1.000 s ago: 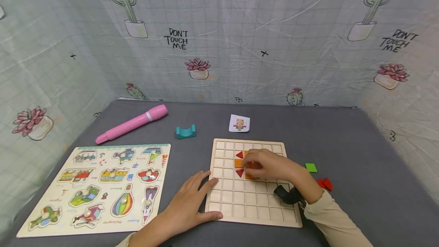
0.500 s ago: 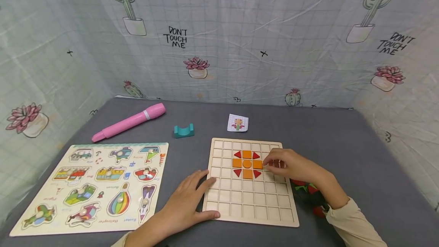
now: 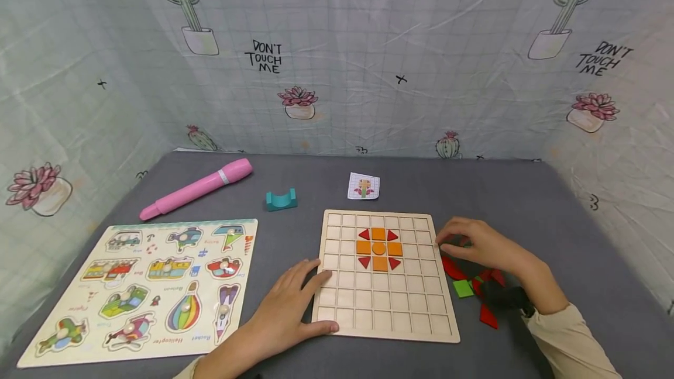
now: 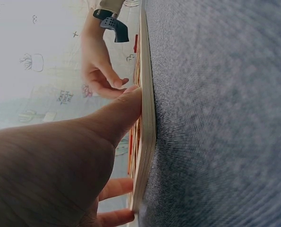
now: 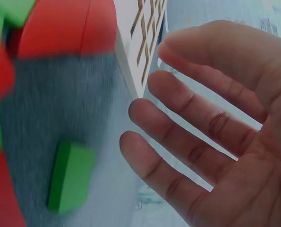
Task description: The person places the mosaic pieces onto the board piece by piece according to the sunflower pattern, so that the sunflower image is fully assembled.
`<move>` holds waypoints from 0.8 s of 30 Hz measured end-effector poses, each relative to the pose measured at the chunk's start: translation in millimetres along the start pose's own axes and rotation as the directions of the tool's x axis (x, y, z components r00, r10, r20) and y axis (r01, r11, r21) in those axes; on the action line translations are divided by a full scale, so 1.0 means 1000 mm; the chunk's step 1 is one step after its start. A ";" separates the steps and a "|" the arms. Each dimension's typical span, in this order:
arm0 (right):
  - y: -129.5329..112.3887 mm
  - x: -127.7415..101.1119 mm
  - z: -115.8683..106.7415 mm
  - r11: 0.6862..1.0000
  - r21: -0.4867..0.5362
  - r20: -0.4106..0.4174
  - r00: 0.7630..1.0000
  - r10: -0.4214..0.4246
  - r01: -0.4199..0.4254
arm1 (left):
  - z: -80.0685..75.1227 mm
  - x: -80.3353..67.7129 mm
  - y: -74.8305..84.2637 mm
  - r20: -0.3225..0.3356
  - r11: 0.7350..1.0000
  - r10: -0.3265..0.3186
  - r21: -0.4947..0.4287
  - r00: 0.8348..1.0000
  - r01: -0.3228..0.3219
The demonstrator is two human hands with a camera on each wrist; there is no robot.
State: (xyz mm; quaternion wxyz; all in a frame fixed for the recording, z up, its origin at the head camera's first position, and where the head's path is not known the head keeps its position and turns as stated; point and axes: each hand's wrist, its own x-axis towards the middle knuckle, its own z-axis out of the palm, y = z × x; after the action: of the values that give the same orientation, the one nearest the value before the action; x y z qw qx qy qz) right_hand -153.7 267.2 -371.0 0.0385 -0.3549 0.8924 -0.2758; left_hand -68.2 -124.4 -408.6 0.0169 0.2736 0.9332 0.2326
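Pale gridded board (image 3: 388, 302), probably wooden

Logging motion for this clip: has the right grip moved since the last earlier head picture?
Yes, to the right: the right grip was over the grid board and is now mostly beyond that board's right edge in the head view.

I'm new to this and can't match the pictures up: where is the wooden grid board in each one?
Head: the wooden grid board lies flat, lower middle.
Left wrist: seen edge-on, a narrow strip down the middle.
Right wrist: only partly shown, at upper middle.
Shared landmark: the right hand, which shows in all three.
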 end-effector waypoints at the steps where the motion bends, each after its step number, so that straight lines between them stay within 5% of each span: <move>1: 0.002 -0.001 -0.002 1.000 0.001 -0.003 1.000 0.010 -0.010 | 0.000 0.000 0.000 -0.002 1.000 -0.001 -0.005 1.000 0.001; 24: 0.026 -0.021 -0.015 0.994 0.025 0.124 0.987 0.105 -0.109 | 0.001 -0.001 0.000 0.014 1.000 -0.001 -0.019 1.000 0.002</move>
State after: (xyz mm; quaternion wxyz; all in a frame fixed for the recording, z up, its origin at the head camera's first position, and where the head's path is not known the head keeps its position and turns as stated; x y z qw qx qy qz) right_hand -158.0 303.4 -375.0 0.1134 -0.3220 0.9018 -0.2650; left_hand -67.1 -125.0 -409.6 0.0260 0.2743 0.9310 0.2393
